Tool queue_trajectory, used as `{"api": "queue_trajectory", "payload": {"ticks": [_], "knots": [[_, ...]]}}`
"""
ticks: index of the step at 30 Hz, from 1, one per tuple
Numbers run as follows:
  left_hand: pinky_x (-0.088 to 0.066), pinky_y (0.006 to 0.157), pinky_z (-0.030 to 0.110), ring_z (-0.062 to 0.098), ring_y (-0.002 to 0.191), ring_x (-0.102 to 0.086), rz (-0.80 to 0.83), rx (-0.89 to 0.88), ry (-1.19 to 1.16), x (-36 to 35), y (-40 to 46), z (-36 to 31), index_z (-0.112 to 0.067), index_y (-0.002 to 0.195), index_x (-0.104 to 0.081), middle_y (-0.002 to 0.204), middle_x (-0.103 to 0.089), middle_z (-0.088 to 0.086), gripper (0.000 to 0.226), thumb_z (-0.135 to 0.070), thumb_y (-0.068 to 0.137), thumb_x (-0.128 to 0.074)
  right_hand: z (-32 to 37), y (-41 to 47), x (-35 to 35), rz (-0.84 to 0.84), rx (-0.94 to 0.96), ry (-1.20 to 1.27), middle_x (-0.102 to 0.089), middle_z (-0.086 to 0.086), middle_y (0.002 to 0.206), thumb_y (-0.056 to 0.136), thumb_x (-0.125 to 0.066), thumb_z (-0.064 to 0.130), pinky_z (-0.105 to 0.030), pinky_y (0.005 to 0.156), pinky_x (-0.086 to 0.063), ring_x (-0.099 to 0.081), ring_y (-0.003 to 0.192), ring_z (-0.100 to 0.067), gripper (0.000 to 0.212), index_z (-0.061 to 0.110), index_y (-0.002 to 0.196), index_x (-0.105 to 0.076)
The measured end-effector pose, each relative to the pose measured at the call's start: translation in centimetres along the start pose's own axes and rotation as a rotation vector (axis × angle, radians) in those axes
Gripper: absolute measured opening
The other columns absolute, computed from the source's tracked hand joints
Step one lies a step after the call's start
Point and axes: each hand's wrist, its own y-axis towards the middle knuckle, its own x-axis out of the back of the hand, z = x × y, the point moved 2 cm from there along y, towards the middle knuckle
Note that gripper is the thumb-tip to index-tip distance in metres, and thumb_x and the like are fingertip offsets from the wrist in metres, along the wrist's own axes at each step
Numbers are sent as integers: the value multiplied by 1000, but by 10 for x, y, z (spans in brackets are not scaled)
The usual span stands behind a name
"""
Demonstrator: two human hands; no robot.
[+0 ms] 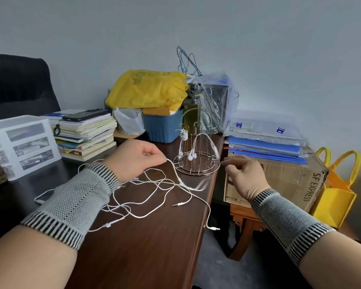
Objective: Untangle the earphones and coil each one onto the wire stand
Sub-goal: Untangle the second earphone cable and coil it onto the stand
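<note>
A wire stand (pixel 197 152) stands on the dark wooden desk (pixel 146 236), near its right edge. One white earphone (pixel 183 135) is coiled on the stand's left hook, its buds hanging near the base. A second white cable (pixel 214 146) is draped over the stand, blurred on the right. A tangle of white earphone cables (pixel 152 191) lies on the desk in front of the stand. My left hand (pixel 139 157) pinches a cable that runs down to the tangle. My right hand (pixel 245 176) hovers right of the stand with curled fingers; whether it holds a cable is unclear.
A stack of books (pixel 88 134) with a phone on top and a white drawer unit (pixel 23 142) sit at the left. A blue bin (pixel 165 126) with a yellow bag, a bottle and plastic bags stand behind. A cardboard box (pixel 283 180) with blue folders is at the right.
</note>
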Motion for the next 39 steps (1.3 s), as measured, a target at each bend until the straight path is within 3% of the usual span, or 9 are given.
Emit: {"api": "queue_trajectory", "payload": {"ticks": [5, 8, 11, 14, 21, 25, 29, 33, 39], "knots": [[-46, 67, 9, -7, 67, -60, 17, -73, 40, -21, 4, -22, -29, 75, -72, 69, -69, -16, 9, -28, 84, -72, 32, -9, 0, -70, 208, -42, -61, 9, 110, 78, -37, 42, -27, 96, -39, -53, 110, -12, 49, 19, 101, -74], [-49, 70, 17, 1, 67, -60, 0, -120, 54, -31, 8, -34, -30, 73, -71, 73, -71, -5, 13, -26, 86, -70, 59, -17, -22, 139, 232, 170, -68, 5, 99, 90, -44, 29, -26, 88, -45, -62, 94, -9, 34, 18, 109, -69], [-48, 68, 19, 4, 65, -57, -24, -123, 40, -31, 9, -37, -32, 71, -68, 69, -67, -4, 19, -21, 87, -69, 69, -20, -38, 263, 211, 307, -63, 8, 66, 93, -45, 28, -31, 66, -50, -58, 62, -11, 25, 18, 85, -66], [-52, 73, 23, 10, 72, -65, 15, -102, 83, -29, 8, -30, -33, 72, -70, 74, -72, -4, 14, -28, 84, -71, 64, -16, -33, 221, 217, 153, -44, 9, 51, 97, -51, 27, -27, 57, -37, -39, 50, -4, 38, 4, 68, -59], [-40, 61, 18, -7, 57, -56, -129, 63, 15, -3, 9, 3, -25, 83, -74, 63, -63, -18, 7, -31, 85, -71, 31, -7, -4, 5, 65, 66, -57, -3, 57, 96, -53, 36, -26, 59, -42, -50, 56, -15, 34, 16, 68, -61], [-42, 63, 24, 3, 65, -56, -245, 148, -51, 12, 10, 23, -25, 81, -74, 66, -64, -14, 8, -32, 83, -73, 3, 7, 8, -193, -113, 114, -60, -14, 61, 95, -51, 36, -40, 65, -49, -51, 58, -24, 43, 2, 74, -64], [-39, 62, 24, 5, 57, -47, -324, 202, -112, 21, 12, 40, -29, 75, -71, 50, -58, -18, 9, -30, 84, -73, -13, 12, 13, -319, -189, 59, -51, -8, 55, 97, -45, 38, -43, 67, -51, -47, 56, -23, 48, 8, 60, -50], [-42, 76, 29, 5, 61, -49, -371, 222, -198, 23, 14, 47, -27, 76, -73, 54, -59, -19, 7, -28, 82, -76, -16, 12, 13, -332, -227, 69, -51, -6, 56, 97, -44, 36, -38, 65, -48, -48, 57, -22, 45, 9, 61, -52], [-40, 63, 20, -2, 56, -52, -338, 170, -251, 11, 14, 33, -25, 76, -73, 52, -62, -21, 7, -24, 83, -75, -17, 11, 8, -230, -246, 116, -55, -13, 56, 85, -53, 25, -41, 63, -49, -48, 56, -25, 34, 6, 57, -58]]}}
